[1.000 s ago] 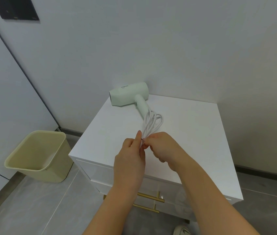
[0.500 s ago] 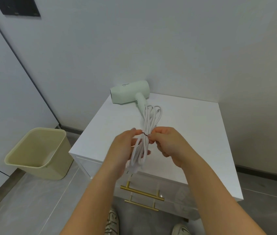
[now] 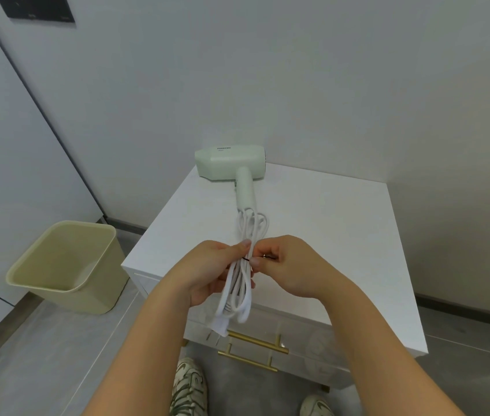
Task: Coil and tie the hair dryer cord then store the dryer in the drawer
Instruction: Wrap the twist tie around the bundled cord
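A pale green hair dryer (image 3: 229, 161) lies on the white cabinet top (image 3: 321, 223), near its far left corner, handle pointing toward me. Its white cord (image 3: 239, 286) is gathered into a long bundle that hangs past the cabinet's front edge. My left hand (image 3: 207, 271) grips the bundle at its middle. My right hand (image 3: 290, 265) pinches a thin black tie (image 3: 246, 259) that crosses the bundle. Below the hands, the closed drawer front shows two gold handles (image 3: 255, 343).
A beige waste bin (image 3: 66, 265) stands on the grey floor left of the cabinet. White walls close in behind and to the right. My shoes (image 3: 188, 388) are on the floor just in front of the cabinet.
The cord bundle has been lifted and its lower loops now hang free below my hands. The black tie came into view across the bundle. The dryer has stayed in place.
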